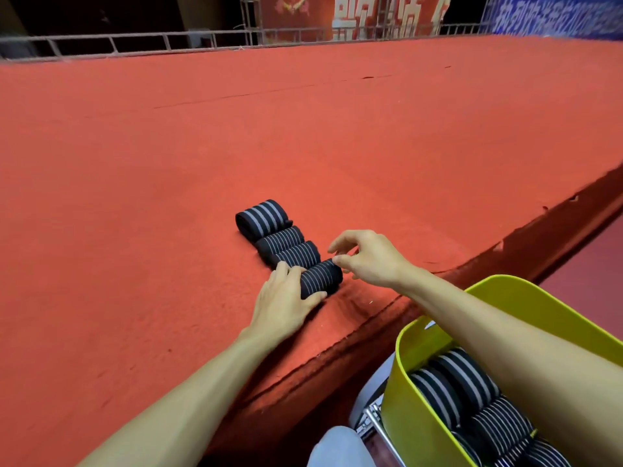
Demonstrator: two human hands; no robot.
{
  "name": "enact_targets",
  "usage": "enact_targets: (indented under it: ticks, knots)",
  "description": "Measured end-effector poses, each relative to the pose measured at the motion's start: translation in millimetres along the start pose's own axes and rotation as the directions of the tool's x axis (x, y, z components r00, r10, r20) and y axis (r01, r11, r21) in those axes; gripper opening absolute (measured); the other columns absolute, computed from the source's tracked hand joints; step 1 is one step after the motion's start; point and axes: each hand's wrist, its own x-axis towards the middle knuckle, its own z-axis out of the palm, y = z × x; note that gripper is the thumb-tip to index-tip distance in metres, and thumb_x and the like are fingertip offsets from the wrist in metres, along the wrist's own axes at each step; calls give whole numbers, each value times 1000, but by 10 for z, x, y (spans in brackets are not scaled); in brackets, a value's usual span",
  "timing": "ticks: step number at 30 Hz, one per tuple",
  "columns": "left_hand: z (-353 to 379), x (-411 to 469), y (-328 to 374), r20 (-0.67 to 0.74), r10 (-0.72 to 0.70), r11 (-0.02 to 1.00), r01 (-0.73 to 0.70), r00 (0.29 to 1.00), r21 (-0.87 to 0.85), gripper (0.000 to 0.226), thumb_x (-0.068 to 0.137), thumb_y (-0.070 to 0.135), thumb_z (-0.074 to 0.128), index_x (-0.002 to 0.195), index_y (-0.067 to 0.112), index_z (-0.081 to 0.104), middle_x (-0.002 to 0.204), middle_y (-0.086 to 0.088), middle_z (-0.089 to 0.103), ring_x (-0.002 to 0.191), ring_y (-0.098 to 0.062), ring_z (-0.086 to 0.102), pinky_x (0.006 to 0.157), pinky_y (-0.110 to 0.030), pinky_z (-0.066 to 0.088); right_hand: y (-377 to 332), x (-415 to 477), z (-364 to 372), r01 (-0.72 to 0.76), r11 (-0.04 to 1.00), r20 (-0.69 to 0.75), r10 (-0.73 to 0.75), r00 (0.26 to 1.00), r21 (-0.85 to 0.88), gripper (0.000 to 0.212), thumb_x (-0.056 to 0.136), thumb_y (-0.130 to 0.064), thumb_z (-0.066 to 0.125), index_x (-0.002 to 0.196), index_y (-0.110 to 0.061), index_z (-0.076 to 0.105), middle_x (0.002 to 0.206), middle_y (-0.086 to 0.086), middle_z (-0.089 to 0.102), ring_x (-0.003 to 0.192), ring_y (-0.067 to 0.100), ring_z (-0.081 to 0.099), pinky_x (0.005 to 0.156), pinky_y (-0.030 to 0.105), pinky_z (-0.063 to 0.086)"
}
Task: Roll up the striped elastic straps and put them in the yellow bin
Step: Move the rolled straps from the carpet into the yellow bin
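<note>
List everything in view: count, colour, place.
Rolled straps on table: four, black with pale stripes, in a row on the felt.
Rolled straps in bin: at least four, same colours, packed side by side.
Bin: one, yellow, lower right, below the table edge.
Table: one, red felt cover, fills the view.
Railing: one, grey metal, along the far edge.
Banners: two, red and blue, behind the railing.
Left hand: holds the nearest roll.
Right hand: fingers curled at that roll's right end; grip unclear.
</note>
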Motion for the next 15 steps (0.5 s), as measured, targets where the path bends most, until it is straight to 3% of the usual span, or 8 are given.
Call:
enact_targets:
  ticks: [5, 8, 10, 15]
  knots:
    - [-97, -163, -118, -77, 5, 983, -19, 997, -183, 47, 83, 49, 67, 118, 19, 55, 109, 5, 58, 101, -15, 56, 88, -31, 43, -5, 1, -32, 0, 1000, 2, 0, 1000, -14, 14, 88, -14, 65, 101, -17, 70, 98, 3, 70, 78, 13, 60, 76, 30, 51]
    - [-280, -288, -291, -83, -111, 897, 64, 990, -438, 36, 80, 37, 75, 107, 18, 60, 92, 6, 64, 75, -3, 58, 67, -18, 45, -48, 26, 3, 9, 999, 6, -8, 1000, -48, 17, 89, -13, 64, 105, -16, 69, 102, 2, 70, 78, 11, 56, 72, 20, 39]
    - [-355, -360, -465, -98, -217, 836, 133, 971, -532, 27, 80, 33, 76, 98, 19, 61, 81, 6, 63, 62, -1, 55, 61, -21, 49, -82, 66, 63, 31, 994, 11, -30, 999, -107, 22, 88, -13, 64, 110, -14, 68, 108, 4, 68, 85, 12, 54, 72, 17, 33]
    - [-357, -433, -713, -235, -455, 710, 191, 859, -678, 21, 84, 31, 73, 96, 18, 62, 80, 10, 63, 72, -11, 55, 63, -18, 42, -158, 268, 323, 92, 972, 83, -76, 994, -217, 39, 85, -13, 66, 123, -11, 59, 124, 10, 57, 113, 23, 54, 87, 17, 32]
